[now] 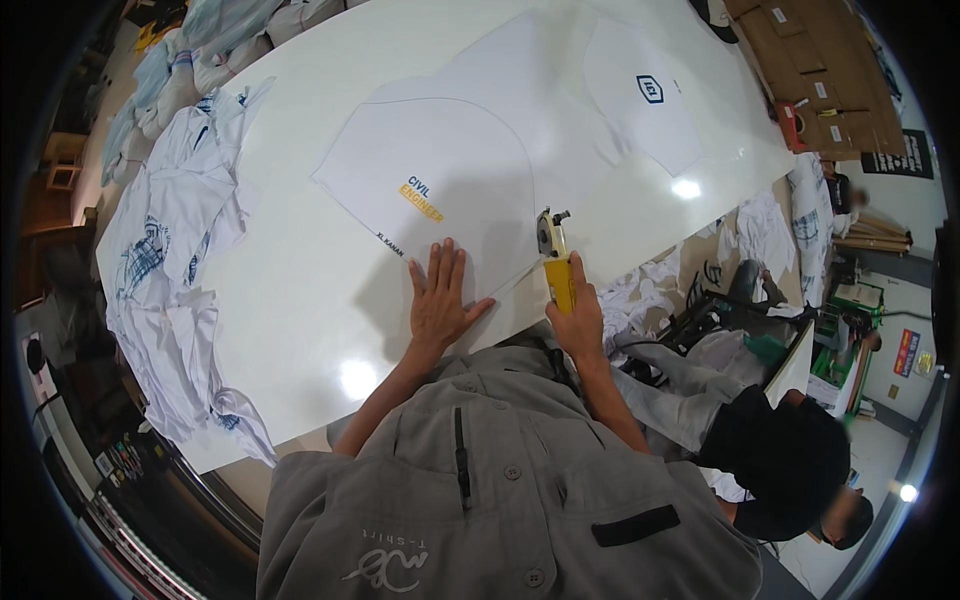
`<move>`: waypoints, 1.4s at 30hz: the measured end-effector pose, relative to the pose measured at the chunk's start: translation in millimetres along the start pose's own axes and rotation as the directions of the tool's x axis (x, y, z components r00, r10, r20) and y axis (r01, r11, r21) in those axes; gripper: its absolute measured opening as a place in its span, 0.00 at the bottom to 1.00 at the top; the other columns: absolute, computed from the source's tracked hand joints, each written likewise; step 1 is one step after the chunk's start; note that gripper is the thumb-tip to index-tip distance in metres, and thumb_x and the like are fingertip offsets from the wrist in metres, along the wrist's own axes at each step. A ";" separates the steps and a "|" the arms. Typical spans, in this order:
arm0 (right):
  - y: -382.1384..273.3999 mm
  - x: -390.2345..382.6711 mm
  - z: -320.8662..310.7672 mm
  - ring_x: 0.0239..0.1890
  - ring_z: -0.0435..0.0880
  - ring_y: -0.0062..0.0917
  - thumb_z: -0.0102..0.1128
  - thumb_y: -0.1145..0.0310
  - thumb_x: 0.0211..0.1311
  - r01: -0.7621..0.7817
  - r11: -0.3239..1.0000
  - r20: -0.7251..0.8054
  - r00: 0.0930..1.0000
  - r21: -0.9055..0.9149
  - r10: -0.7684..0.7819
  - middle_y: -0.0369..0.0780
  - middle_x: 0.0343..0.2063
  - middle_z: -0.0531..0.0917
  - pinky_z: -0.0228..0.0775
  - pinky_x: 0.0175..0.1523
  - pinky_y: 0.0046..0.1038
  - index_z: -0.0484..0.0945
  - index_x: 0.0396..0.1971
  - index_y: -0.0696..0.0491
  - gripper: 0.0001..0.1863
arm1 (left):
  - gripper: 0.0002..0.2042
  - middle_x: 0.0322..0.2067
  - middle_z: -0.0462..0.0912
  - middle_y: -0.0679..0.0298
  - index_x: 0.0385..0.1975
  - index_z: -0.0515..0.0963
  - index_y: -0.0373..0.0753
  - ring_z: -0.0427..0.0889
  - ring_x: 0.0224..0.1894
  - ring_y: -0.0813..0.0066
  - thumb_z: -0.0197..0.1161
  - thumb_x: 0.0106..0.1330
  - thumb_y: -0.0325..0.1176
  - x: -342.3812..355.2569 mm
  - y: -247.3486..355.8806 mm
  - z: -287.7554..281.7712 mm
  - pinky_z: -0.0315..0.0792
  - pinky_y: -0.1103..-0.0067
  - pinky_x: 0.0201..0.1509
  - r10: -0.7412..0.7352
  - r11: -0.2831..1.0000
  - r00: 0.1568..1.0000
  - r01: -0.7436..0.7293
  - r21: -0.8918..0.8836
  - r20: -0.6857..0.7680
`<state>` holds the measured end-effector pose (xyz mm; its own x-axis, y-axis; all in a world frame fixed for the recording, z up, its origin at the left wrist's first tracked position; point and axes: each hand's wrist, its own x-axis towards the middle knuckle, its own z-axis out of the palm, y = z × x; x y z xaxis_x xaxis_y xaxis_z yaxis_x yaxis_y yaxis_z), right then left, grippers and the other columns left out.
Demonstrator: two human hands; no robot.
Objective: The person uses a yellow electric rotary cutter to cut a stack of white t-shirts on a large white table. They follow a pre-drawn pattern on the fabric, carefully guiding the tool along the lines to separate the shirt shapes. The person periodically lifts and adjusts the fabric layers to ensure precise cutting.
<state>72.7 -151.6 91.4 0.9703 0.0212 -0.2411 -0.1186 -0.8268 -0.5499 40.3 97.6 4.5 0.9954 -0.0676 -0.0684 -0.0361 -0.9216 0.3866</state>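
A white printed cloth piece (455,135), with a curved line along its top and blue and yellow lettering, lies flat on the white table (300,300). My left hand (437,303) is spread flat, palm down, on the cloth's near edge, just below the lettering. In my right hand (580,322) is a yellow-handled rotary cutter (560,285), gripped with the forefinger stretched along the handle. Its metal head (550,232) with a round blade points away from me, close to the cloth's right edge. From this view I cannot tell whether the blade touches the cloth.
Another white piece with a dark blue emblem (650,90) lies at the far right. Crumpled white and blue cloth (175,290) covers the table's left edge. Bagged bundles (165,80) stand beyond it. A person in black (775,445) is at my right, near more cloth (640,300).
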 end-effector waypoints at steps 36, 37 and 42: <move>-22.9 176.2 -32.6 0.44 0.83 0.52 0.65 0.69 0.59 0.204 0.976 0.144 0.971 -0.071 -0.192 0.51 0.42 0.79 0.78 0.52 0.52 0.50 0.84 0.30 0.53 | 0.54 0.83 0.53 0.59 0.77 0.65 0.43 0.46 0.86 0.59 0.66 0.57 0.76 4.3 9.8 -21.4 0.36 0.42 0.85 -0.148 0.989 0.984 0.149 -0.001 0.099; -24.4 181.8 -34.3 0.44 0.83 0.52 0.65 0.69 0.59 0.218 0.973 0.154 0.967 -0.074 -0.204 0.51 0.42 0.78 0.78 0.52 0.52 0.51 0.84 0.30 0.53 | 0.54 0.83 0.54 0.59 0.77 0.65 0.43 0.47 0.85 0.59 0.66 0.56 0.76 4.1 10.1 -21.8 0.38 0.42 0.85 -0.153 0.988 0.984 0.153 0.000 0.092; -33.5 215.3 -44.0 0.43 0.84 0.52 0.66 0.70 0.58 0.288 0.955 0.227 0.937 -0.075 -0.265 0.51 0.41 0.79 0.78 0.52 0.51 0.52 0.83 0.30 0.53 | 0.53 0.82 0.55 0.56 0.76 0.65 0.41 0.48 0.85 0.54 0.70 0.56 0.71 4.5 11.0 -23.5 0.39 0.39 0.83 -0.134 0.991 0.989 0.135 -0.012 0.062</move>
<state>294.8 -144.1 93.1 0.8930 0.3663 -0.2616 0.1818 -0.8252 -0.5347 46.6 96.1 30.1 0.9838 0.0330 -0.1764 0.0998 -0.9175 0.3849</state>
